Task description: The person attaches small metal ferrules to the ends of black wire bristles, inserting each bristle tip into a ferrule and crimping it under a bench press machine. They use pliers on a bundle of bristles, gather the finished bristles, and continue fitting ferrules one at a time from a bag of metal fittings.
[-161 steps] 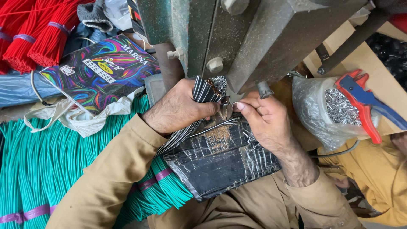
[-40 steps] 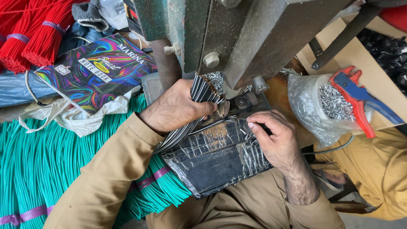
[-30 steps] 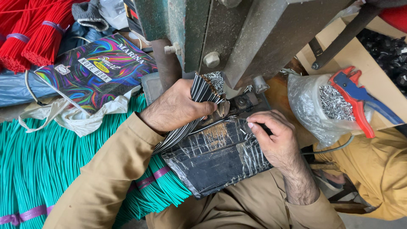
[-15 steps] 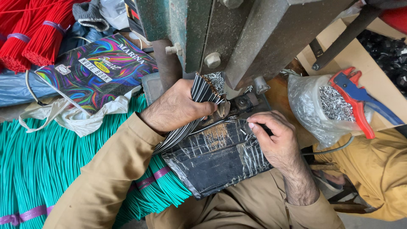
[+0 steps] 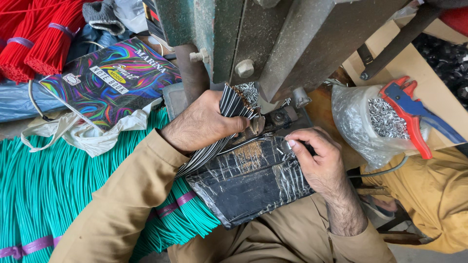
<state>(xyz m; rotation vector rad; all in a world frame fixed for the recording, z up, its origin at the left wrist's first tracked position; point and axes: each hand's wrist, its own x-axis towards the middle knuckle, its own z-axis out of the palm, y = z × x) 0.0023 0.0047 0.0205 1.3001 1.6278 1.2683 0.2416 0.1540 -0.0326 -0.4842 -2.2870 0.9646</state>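
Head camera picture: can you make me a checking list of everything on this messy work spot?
Surface: black pad wrapped in tape lying on the person's lap under the machine.
Job's things: bundle of black-and-white wires, ends pointing at the machine.
Clutter: colourful swirly notebook; clear bag of small metal bits; red-and-blue hand tool on top of the bag; white cloth.
Hands: left hand closed around the wire bundle; right hand with fingers curled on the pad, something small maybe pinched, too tiny to tell.
Cables: green wire bundles with purple ties; red wire bundles.
Surroundings: cardboard; yellow cloth.
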